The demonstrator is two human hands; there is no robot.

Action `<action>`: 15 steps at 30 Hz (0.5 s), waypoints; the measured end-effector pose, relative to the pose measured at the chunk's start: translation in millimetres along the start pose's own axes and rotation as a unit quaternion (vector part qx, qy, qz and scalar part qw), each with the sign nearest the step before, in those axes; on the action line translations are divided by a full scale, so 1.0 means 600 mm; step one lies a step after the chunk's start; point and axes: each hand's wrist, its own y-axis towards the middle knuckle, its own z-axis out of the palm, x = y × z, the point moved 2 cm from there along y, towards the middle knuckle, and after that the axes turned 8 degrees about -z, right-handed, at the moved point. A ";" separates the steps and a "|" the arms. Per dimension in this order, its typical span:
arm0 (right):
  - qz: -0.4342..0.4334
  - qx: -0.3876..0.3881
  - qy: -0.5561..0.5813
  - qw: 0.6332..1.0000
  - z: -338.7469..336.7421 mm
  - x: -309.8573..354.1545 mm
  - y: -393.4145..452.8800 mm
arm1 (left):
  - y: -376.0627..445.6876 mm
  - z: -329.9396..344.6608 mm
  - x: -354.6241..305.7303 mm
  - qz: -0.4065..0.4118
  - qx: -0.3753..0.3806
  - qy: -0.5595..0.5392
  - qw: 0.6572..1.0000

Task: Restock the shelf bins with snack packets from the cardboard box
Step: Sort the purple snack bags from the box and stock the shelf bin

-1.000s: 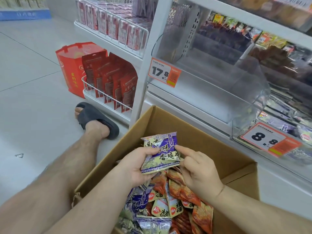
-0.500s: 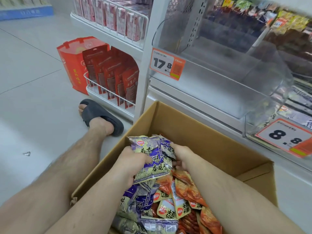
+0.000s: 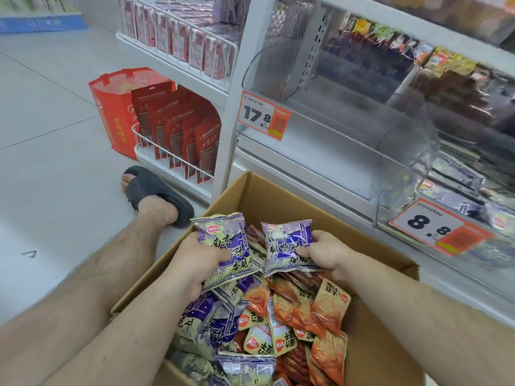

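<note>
I hold a purple snack packet (image 3: 227, 249) in my left hand (image 3: 195, 261), fingers curled round its lower edge with the thumb pressed across its front. My right hand (image 3: 327, 252) grips a second purple packet (image 3: 288, 246), thumb on its face and fingers tucked behind. Both packets stand nearly upright, side by side and just apart, lifted a little above the heap in the cardboard box (image 3: 281, 201).

Below my hands the box is loaded with more packets: purple ones (image 3: 206, 324) piled on the left, orange and red ones (image 3: 312, 310) on the right, lying jumbled over one another. The box sits on the floor against the foot of the shelf.

Just beyond it, a clear shelf bin (image 3: 334, 140) carries an orange price tag reading 17.8 (image 3: 263, 115). To its right another clear bin (image 3: 412, 196) holds dark and purple packets behind a tag reading 8.8 (image 3: 434, 227).

To the left, red pouches (image 3: 178, 135) stand in a white wire rack (image 3: 156, 151), with a red bag (image 3: 111, 107) on the floor beside it. My foot in a dark slipper (image 3: 156, 193) rests on the pale floor tiles (image 3: 50, 151) near the box's corner.
</note>
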 end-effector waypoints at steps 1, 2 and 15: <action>-0.019 -0.004 -0.011 1.000 -0.017 0.009 -0.030 | -0.004 -0.002 -0.002 0.011 0.014 0.002 1.000; -0.032 -0.005 -0.006 0.999 -0.032 0.018 -0.063 | -0.009 -0.002 -0.003 0.023 0.027 0.006 0.999; -0.150 0.042 0.125 0.980 -0.090 0.026 -0.268 | -0.129 0.121 0.007 0.060 0.290 -0.005 0.955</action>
